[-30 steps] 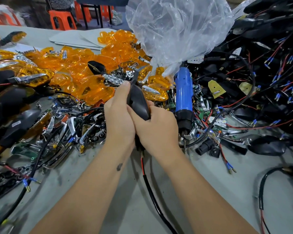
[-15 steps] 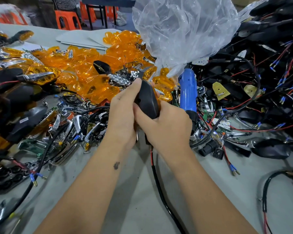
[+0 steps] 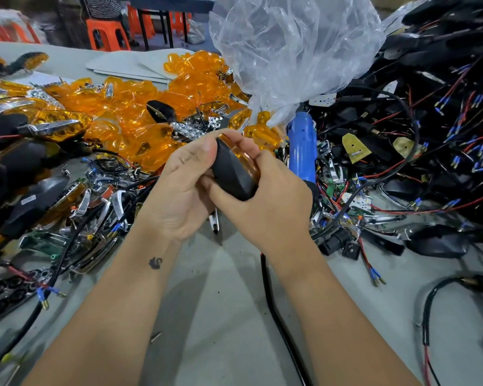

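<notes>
- Fingers of the left hand: curled round the black turn-signal housing, thumb on its upper end, probably to steady it.
- Turn-signal housing: held between both hands above the tabletop; its cable hangs down.
- Right hand: fingers wrapped round the amber-lens side, apparently pressing it home.
- Blue electric screwdriver: rests just right of the hands, within reach.

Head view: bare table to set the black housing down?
Bare grey table between left forearm and right forearm, split by the black cable from the held black amber-lensed housing; another patch right of that forearm, before the looped black wire. Crowded: chrome-and-black parts pile left, orange lens heap behind, tangled wired housings right.
</notes>
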Demonstrator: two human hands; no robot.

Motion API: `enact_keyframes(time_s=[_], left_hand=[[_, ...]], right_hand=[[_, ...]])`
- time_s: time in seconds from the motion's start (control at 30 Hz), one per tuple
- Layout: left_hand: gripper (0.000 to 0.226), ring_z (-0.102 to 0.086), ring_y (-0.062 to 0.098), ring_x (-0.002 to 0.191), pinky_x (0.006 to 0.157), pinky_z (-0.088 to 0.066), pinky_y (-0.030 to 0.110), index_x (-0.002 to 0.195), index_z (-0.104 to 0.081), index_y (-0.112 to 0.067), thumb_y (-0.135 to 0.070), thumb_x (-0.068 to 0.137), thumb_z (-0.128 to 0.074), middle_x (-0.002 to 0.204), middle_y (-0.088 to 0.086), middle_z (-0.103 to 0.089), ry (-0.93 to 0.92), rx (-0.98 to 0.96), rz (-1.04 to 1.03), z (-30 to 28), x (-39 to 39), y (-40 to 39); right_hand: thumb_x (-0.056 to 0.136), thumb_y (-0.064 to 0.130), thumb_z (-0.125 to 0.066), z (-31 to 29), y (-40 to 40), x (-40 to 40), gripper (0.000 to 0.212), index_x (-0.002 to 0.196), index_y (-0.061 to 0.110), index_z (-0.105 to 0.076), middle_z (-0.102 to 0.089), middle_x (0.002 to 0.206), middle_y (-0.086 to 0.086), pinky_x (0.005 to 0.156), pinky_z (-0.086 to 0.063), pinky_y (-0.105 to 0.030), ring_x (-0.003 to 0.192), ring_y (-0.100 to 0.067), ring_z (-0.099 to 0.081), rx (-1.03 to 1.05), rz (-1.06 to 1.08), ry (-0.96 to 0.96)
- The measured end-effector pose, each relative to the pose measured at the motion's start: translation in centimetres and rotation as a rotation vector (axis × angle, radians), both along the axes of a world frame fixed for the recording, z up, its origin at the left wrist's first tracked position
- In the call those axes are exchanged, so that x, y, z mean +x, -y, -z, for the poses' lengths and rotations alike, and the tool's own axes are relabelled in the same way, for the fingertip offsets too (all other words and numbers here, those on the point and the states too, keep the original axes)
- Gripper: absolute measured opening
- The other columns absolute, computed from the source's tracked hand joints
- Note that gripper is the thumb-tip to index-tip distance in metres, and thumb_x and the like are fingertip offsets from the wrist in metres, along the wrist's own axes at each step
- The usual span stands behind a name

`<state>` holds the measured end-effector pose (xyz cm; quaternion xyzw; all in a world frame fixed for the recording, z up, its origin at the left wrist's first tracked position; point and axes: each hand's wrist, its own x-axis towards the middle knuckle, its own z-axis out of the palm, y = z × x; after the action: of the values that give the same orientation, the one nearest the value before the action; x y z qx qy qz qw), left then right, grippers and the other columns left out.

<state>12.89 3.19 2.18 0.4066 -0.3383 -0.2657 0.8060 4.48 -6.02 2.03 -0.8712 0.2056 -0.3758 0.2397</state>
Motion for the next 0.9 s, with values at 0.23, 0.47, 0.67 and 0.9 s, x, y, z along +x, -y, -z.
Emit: enact_keyframes(time_s=[0.23, 0.47, 0.67, 0.9], left_hand=[[0.029, -0.065, 0.021, 0.104, 0.092, -0.055, 0.041, 0.102, -0.073, -0.017, -0.040, 0.085, -0.070, 0.102, 0.001, -0.071, 0.005, -0.014, 0.021, -0.1, -0.2, -0.1], [0.023, -0.069, 0.019, 0.090, 0.083, -0.059, 0.036, 0.087, -0.077, -0.019, -0.033, 0.089, -0.059, 0.092, 0.003, -0.073, -0.136, 0.040, -0.099, -0.2, -0.6, 0.8], [0.045, -0.064, 0.021, 0.107, 0.093, -0.049, 0.035, 0.119, -0.067, -0.011, -0.042, 0.098, -0.043, 0.114, 0.007, -0.070, -0.145, 0.123, -0.090, -0.3, -1.3, 1.1], [0.039, -0.054, 0.014, 0.050, 0.046, -0.052, 0.029, 0.130, -0.060, -0.015, -0.022, 0.093, -0.049, 0.068, 0.005, -0.047, -0.041, 0.168, 0.117, -0.4, -1.2, 0.8]], right_hand=[[0.074, 0.074, -0.064, -0.5, 0.1, -0.6, 0.066, 0.116, 0.022, -0.065, -0.068, 0.101, 0.012, 0.077, -0.050, -0.027, 0.092, -0.006, -0.062, 0.099, -0.130, 0.032], [0.070, 0.081, -0.046, -0.2, 0.3, -0.3, 0.060, 0.102, 0.034, -0.065, -0.067, 0.085, 0.023, 0.069, -0.049, -0.026, 0.080, 0.000, -0.062, 0.207, -0.201, -0.021], [0.073, 0.070, -0.061, 0.3, 1.1, 0.4, 0.055, 0.076, 0.015, -0.069, -0.064, 0.068, 0.006, 0.064, -0.051, -0.044, 0.067, -0.012, -0.060, 0.790, -0.470, 0.120], [0.088, 0.068, -0.048, -0.4, 1.8, 0.4, 0.063, 0.073, 0.008, -0.062, -0.056, 0.058, -0.006, 0.031, -0.034, -0.018, 0.038, -0.013, -0.050, 1.481, -0.842, 0.214]])
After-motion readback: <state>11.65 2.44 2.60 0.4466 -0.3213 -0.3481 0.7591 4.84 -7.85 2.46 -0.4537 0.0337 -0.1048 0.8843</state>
